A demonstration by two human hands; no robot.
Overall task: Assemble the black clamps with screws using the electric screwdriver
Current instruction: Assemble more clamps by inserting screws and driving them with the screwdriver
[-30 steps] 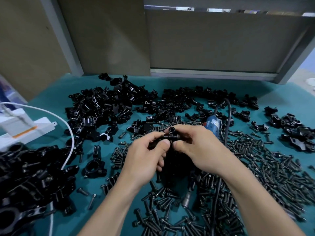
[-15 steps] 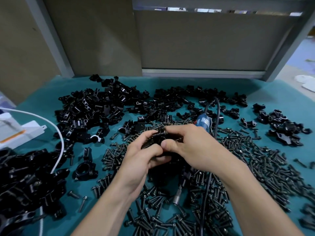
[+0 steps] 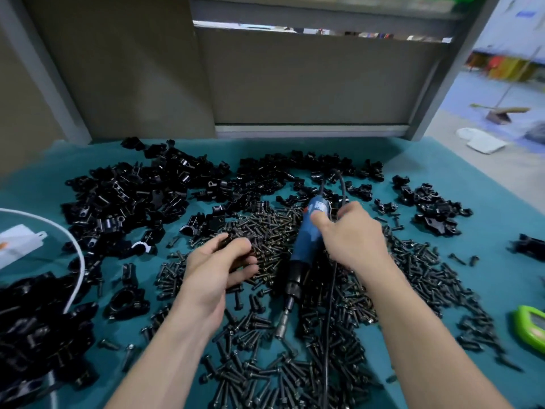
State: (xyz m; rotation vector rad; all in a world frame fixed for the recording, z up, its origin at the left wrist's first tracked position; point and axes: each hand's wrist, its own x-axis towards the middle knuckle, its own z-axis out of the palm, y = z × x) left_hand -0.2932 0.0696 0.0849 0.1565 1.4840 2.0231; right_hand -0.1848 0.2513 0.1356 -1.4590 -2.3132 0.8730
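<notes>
We note the right hand point(image 3: 351, 237) wrapped round the screwdriver point(image 3: 305, 243) at its blue barrel, the sound hold; the left hand point(image 3: 219, 262) pinches a clamp point(image 3: 234, 241), judged small, rigid, light.

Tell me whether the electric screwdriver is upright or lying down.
Lying down: electric screwdriver stretches along the screws, bit toward the camera, right hand gripping its top.

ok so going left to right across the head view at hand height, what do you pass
white cable → lone black clamp → left hand pinching a black part → electric screwdriver → right hand gripping it → green device at the right edge
</notes>
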